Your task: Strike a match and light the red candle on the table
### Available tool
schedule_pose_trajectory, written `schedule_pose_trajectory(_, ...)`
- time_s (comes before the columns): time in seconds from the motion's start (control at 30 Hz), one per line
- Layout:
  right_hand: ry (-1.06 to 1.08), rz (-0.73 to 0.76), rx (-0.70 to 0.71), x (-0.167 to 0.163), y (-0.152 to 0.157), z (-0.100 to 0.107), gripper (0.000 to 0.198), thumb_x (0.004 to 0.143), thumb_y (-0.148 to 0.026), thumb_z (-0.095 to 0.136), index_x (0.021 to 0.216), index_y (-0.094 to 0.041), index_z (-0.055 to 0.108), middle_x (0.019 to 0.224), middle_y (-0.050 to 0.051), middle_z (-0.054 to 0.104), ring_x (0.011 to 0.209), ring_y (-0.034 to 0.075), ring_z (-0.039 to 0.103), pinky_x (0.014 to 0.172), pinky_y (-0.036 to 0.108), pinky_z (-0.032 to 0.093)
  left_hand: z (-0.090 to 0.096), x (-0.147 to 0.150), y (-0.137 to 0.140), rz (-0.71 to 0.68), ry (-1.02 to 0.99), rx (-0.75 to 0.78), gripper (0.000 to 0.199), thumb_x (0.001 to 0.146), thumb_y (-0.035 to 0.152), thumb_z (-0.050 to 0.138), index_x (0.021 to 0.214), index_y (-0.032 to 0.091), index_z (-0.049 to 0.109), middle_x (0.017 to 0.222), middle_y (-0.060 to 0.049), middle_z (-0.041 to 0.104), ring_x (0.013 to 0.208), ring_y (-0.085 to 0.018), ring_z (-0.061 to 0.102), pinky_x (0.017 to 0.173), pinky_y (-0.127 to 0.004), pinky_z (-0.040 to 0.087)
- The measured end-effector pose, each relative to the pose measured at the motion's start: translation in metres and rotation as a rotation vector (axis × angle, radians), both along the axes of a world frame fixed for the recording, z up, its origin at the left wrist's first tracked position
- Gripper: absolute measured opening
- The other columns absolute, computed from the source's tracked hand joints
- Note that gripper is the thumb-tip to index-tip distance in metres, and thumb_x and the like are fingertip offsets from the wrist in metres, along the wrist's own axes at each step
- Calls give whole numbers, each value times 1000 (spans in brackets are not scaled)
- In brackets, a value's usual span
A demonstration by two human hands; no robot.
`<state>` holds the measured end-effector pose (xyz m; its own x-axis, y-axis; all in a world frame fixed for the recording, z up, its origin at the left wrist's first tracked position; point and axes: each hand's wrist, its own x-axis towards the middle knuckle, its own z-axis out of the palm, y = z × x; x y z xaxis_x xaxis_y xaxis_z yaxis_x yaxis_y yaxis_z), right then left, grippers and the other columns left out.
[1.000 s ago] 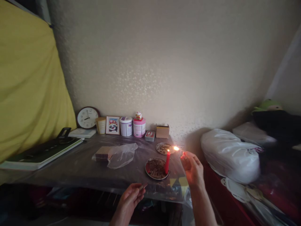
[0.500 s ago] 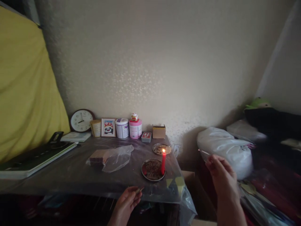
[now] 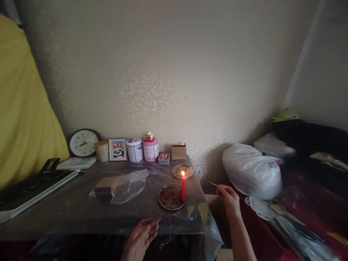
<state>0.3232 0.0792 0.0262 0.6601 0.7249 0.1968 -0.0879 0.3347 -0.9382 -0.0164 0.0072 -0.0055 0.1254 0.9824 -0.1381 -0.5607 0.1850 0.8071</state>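
Observation:
My right hand (image 3: 229,198), right of the table's edge, pinches a matchstick (image 3: 213,183) between the fingertips; the tip points left and shows no flame. At the front edge of the table, my left hand (image 3: 140,235) is closed on a small thin stick-like piece (image 3: 156,222), too small to make out fully. Between and beyond the hands stands a lit red candle (image 3: 183,189), upright on the right side of a round metal plate (image 3: 172,209) with dark bits in it. Behind it, a second plate (image 3: 176,176) carries several pale thin sticks.
A plastic-covered table (image 3: 108,217) bears a wrapped block (image 3: 104,186), clear plastic bag (image 3: 130,188), playing-card box (image 3: 164,158), small cardboard box (image 3: 178,151), tins (image 3: 135,150), picture frame (image 3: 117,150) and clock (image 3: 83,143). Right stands a white bag (image 3: 251,170).
My right hand has moved left and down with the matchstick, whose glowing tip no longer shows. The left hand keeps its hold. The whole view has shifted slightly.

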Motion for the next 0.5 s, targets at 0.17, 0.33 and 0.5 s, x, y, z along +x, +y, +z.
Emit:
schedule_pose_trajectory(0.17,-92,64,-69,-13,17,-9,35,61,-44,75,69,-14,61,63,-3,64,58,12,63,59,26,52,-2,-2,3,-19,-12,-12,26,62,37,74,81,19,70,90,-9,74,93,-25,64,87,-36,46)
schedule_pose_trajectory(0.33,-344,114,-227,-35,47,-7,20,87,-31,56,94,-12,61,90,1,64,76,12,63,68,29,52,-6,-4,9,-44,-19,-45,32,56,40,78,80,19,72,88,-8,75,92,-23,64,84,-32,47)
schedule_pose_trajectory(0.5,-565,115,-356,-60,73,6,26,88,-31,54,109,-16,57,111,5,60,93,17,61,79,36,51,-13,-8,15,-54,-27,-76,32,54,40,79,78,20,72,93,-8,75,93,-24,65,85,-33,47)
